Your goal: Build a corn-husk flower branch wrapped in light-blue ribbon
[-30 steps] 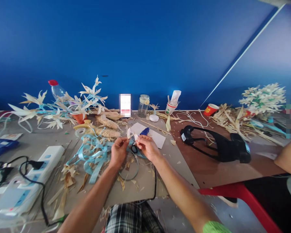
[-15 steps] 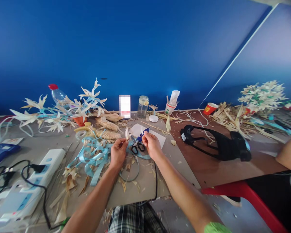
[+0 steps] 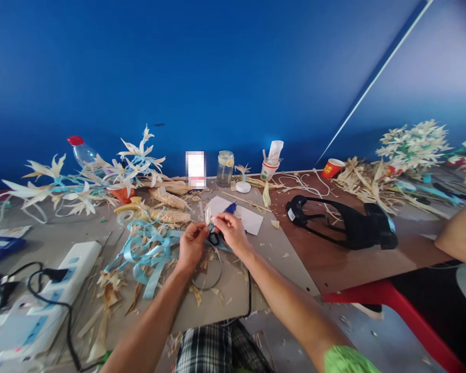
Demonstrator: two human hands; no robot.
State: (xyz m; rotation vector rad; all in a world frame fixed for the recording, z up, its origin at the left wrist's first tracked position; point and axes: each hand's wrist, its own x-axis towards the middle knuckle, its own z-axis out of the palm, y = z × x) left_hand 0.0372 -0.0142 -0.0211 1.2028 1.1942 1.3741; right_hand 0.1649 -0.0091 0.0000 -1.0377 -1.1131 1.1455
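Note:
My left hand (image 3: 192, 244) pinches a small pale corn husk piece (image 3: 207, 215) that stands up from its fingertips. My right hand (image 3: 233, 232) meets it there, thumb and fingers closed at the base of the husk. Just behind the right fingers lies a blue tool (image 3: 230, 208), apparently a glue gun, on a sheet of white paper (image 3: 252, 220). Black-handled scissors (image 3: 214, 239) show partly beneath the hands. Left of my left hand is a tangle of light blue ribbon (image 3: 151, 259), with dried corn cobs (image 3: 169, 215) behind it.
Husk flowers on blue stems (image 3: 83, 199) spread across the left, near a white power strip (image 3: 68, 282). A glass jar (image 3: 225, 170) and a paper cup (image 3: 269, 170) stand by the wall. A black headset (image 3: 345, 225) lies right. Another person's arm (image 3: 460, 235) rests at the right edge.
My right hand has let go of the blue tool and moved left to the husk piece at my left fingertips. The tool now lies on the paper. The view has shifted slightly.

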